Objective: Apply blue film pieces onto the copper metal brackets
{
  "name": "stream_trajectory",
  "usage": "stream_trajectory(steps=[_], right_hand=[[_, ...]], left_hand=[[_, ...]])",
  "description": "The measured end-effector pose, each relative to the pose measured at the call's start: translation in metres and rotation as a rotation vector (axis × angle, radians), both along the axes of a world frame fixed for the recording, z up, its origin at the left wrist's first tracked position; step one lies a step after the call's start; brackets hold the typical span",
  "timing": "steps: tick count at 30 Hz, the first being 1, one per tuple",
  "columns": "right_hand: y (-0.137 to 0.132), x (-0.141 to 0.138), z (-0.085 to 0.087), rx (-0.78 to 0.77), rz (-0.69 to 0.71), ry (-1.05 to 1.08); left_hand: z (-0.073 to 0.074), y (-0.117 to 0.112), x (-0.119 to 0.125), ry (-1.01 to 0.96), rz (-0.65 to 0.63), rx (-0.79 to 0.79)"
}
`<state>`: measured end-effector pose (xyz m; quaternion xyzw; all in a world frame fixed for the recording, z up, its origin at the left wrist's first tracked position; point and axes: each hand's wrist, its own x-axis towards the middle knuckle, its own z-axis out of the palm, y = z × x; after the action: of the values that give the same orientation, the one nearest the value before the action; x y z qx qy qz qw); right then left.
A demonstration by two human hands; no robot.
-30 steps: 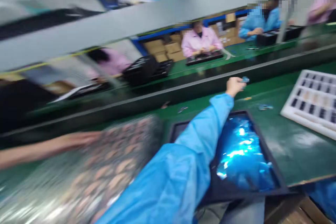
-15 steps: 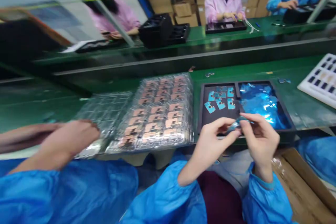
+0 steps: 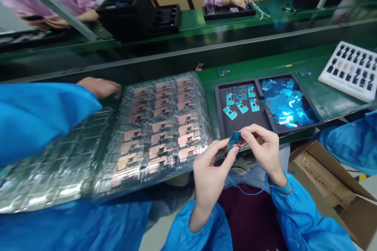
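My left hand (image 3: 209, 168) pinches a small blue-faced flat part (image 3: 235, 139) between thumb and fingers, just over the near edge of a black tray (image 3: 219, 119). My right hand (image 3: 260, 146) is closed at the part's right end, thumb and fingertips pressed together there. Whether it grips the part itself or a film on it, I cannot make out. Several similar blue parts (image 3: 242, 106) with square notches lie in the tray's left compartment. Crumpled shiny blue film pieces (image 3: 290, 104) fill the right compartment.
Left of the tray stand stacked clear blister trays (image 3: 159, 125) of copper-coloured parts, and more clear trays (image 3: 59, 157). A co-worker's arm (image 3: 44, 113) reaches in from the left. A white tray (image 3: 350, 72) lies right; an open carton (image 3: 332, 188) stands below. Other people work opposite.
The view has shifted, and both my hands now appear further left with the part turned more toward me. The co-worker's arm at left has reached forward over the clear trays.
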<state>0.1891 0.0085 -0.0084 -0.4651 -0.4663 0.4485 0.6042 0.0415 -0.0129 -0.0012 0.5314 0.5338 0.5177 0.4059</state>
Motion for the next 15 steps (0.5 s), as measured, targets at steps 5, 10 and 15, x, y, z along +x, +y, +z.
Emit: stream_trajectory(steps=[5,10,15], right_hand=[[0.005,0.002,-0.005,0.113,0.002,-0.142],[0.000,0.006,0.003,0.466,-0.240,-0.593],[-0.001,0.005,0.009,0.623,-0.313,-0.764]], left_hand=[[-0.001,0.001,-0.002,-0.068,0.004,-0.118],[-0.001,-0.001,0.000,-0.126,0.064,-0.129],[0.004,-0.003,-0.004,-0.141,0.015,-0.099]])
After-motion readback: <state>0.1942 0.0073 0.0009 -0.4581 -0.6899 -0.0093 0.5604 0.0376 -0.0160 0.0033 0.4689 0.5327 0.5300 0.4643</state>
